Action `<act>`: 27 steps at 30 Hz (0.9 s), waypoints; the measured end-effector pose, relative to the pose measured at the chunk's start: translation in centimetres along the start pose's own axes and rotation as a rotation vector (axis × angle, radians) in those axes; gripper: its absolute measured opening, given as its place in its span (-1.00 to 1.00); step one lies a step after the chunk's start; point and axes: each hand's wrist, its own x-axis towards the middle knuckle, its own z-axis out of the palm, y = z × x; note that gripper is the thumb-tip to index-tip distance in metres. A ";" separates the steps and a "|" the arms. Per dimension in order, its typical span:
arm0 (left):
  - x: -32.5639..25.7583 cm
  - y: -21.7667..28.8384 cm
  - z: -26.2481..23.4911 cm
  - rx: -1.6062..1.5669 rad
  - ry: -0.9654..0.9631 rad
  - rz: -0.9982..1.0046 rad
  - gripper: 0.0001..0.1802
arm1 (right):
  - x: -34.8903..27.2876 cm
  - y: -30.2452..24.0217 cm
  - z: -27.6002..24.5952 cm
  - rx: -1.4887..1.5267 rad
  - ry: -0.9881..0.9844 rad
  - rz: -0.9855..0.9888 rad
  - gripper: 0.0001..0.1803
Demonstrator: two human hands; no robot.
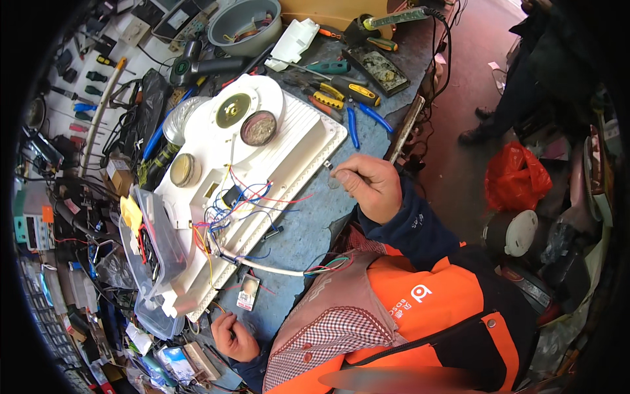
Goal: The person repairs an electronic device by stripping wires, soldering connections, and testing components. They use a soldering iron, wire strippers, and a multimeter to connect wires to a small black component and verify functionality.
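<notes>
A white plastic appliance housing [289,157] lies on the blue-topped bench in front of me. Loose red, blue and yellow wires [239,203] spread from its middle, and a white cable [269,266] with a green-and-red end runs out toward my apron. Beyond the housing's right edge, my right hand [374,187] pinches a small metal piece [328,164] between thumb and fingertips. My left hand [236,338] rests low at the near left corner, its fingers curled in; whatever they may hold is hidden. A small white-and-red packet [248,292] sits just above it.
Blue-handled pliers [363,125], screwdrivers [328,67] and a dark tray [380,71] crowd the far side. A clear plastic box [154,246] leans against the housing's left. A grey basin [246,29] stands behind. Another person [525,85] stands at right near a red bag [517,176].
</notes>
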 end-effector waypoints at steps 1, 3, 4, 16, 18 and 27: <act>0.4 -0.1 -0.1 0.003 0.004 0.007 -0.75 | 0.6 -0.3 -0.6 -0.018 0.028 -0.010 -0.87; 1.0 -0.4 -0.1 0.006 0.032 0.022 -0.74 | 2.1 -0.7 -1.8 -0.055 0.083 -0.029 -0.86; 1.2 -0.4 0.0 0.005 0.045 0.027 -0.73 | 2.9 -0.8 -2.4 -0.092 0.104 -0.032 -0.87; 4.1 -0.1 3.2 0.038 0.106 -0.023 -0.77 | 14.0 2.3 -7.8 -0.870 0.185 -0.332 -0.87; 3.6 -0.8 3.2 0.034 0.118 0.012 -0.75 | 16.4 2.8 -6.5 -1.005 0.082 -0.434 -0.91; 5.0 2.2 3.9 0.059 0.175 0.111 -0.73 | 34.3 11.0 -5.1 -1.572 -0.521 -0.130 -0.71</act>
